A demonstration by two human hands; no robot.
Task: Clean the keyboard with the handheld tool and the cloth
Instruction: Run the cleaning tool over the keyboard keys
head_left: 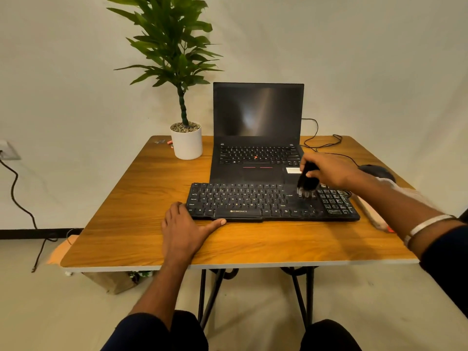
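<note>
A black keyboard (253, 201) lies across the wooden table (152, 236), just in front of the laptop. My right hand (329, 171) grips a small black brush (307, 183) whose bristles touch the keys between the main block and the number pad. My left hand (186, 226) rests flat on the table at the keyboard's front left corner, thumb stretched along its front edge and fingertips touching the left end. A pale cloth (374, 214) lies at the table's right edge, partly hidden behind my right forearm.
An open black laptop (257, 138) with a dark screen stands behind the keyboard. A potted plant in a white pot (187, 141) is at the back left. A black mouse (374, 171) and cables sit at the back right.
</note>
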